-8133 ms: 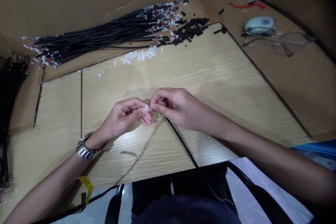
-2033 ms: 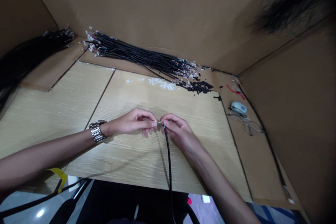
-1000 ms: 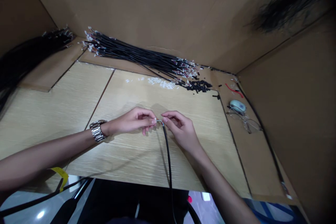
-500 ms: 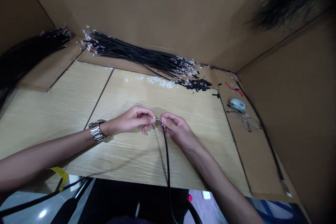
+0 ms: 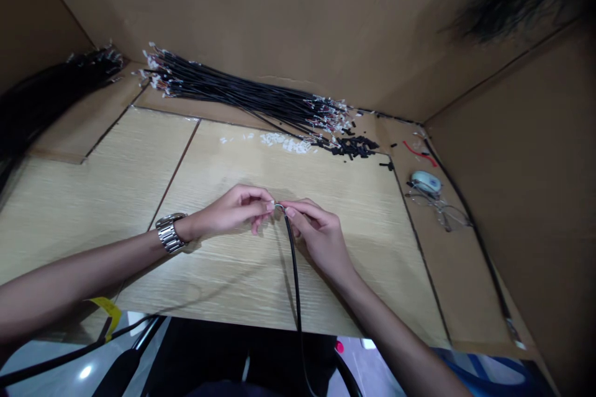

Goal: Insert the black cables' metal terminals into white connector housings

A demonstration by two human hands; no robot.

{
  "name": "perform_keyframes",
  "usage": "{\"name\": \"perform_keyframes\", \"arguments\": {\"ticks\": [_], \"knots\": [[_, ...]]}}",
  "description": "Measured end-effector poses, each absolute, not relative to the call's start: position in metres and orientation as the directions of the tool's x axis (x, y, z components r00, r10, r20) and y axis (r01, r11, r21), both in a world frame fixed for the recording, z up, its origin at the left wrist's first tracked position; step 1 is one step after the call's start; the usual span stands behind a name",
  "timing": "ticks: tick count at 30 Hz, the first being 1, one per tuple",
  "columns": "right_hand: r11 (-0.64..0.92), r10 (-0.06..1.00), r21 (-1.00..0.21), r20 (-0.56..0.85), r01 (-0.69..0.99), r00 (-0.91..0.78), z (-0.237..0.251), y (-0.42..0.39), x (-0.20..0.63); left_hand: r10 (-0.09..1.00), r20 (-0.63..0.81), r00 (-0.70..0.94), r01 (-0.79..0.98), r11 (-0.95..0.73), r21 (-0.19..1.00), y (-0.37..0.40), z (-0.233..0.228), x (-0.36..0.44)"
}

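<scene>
Left of the long cable bundle [image 5: 233,84], a second dark bundle [image 5: 60,84] slants toward you. On the bundle's near side, well to its left, a yellow strip [image 5: 109,310] sits at a dark cord [image 5: 65,358], and your left wrist wears a metal watch [image 5: 170,233]. Straight in from the bundle's middle, your left hand [image 5: 233,206] pinches a small white piece [image 5: 270,205] between thumb and forefinger, the other fingers curled loosely. From that piece, thin coloured wires [image 5: 279,206] arch to the black cable [image 5: 295,273], which lies on the bundle's near side and runs down over the table edge toward you. Your right hand [image 5: 321,236] has its thumb and forefinger pressed together on the wires by the cable's end. White bits [image 5: 288,141] lie just on the near side of the bundle's right half; black sleeve pieces [image 5: 356,147] are heaped at its right end. Farther right of the bundle are a red strip [image 5: 419,154], a pale green oval object [image 5: 426,182] and, overlapping it, glasses [image 5: 454,217].
</scene>
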State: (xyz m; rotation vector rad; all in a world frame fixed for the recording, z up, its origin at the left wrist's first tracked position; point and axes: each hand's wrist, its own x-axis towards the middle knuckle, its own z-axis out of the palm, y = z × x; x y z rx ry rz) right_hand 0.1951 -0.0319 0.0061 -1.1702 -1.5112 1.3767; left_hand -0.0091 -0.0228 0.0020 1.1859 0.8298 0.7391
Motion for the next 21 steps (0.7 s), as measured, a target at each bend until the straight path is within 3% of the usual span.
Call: {"name": "perform_keyframes", "arguments": {"ticks": [5,17,21], "knots": [[0.068,0.954,-0.993,0.035,0.102,-0.298,-0.007,-0.037,0.19,0.868,-0.173,0.465,-0.083,0.238,0.968,-0.022,0.0,-0.006],[0.393,0.914,-0.837,0.31,0.381,-0.262,-0.011,-0.039,0.182,0.885,-0.126,0.448,0.008,0.137,0.99,-0.026,0.0,-0.004],[0.423,0.9,-0.808,0.322,0.41,-0.293,-0.013,-0.038,0.183,0.908,-0.114,0.403,0.05,0.102,0.994,-0.03,-0.003,0.0]]}}
